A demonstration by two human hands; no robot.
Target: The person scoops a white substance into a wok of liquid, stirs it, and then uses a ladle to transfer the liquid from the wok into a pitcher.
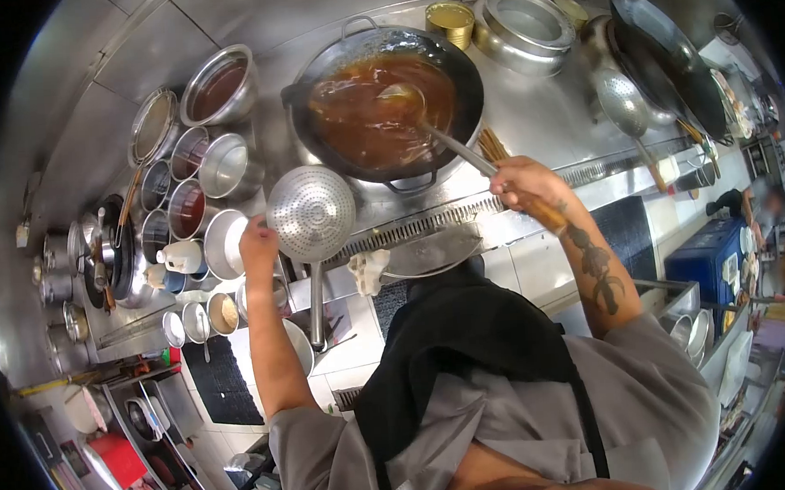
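Note:
My right hand (529, 185) is wrapped round the wooden handle of a long ladle (460, 147). The ladle's bowl sits in the brown sauce (368, 118) inside a large black wok (467, 90). To the left, my left hand (258, 246) has its fingers curled in at the rim of a steel pot (224, 240); what they grip, if anything, is hidden. Just right of that hand, a round perforated skimmer (311, 212) lies at the counter edge, its handle pointing towards me.
Several steel pots (186, 209) with red and brown liquids crowd the left side, with small seasoning cups (224, 312) in front. A yellow tin (450, 22) and a steel pot (523, 25) stand behind the wok. At right are another skimmer (622, 102) and wok (665, 31).

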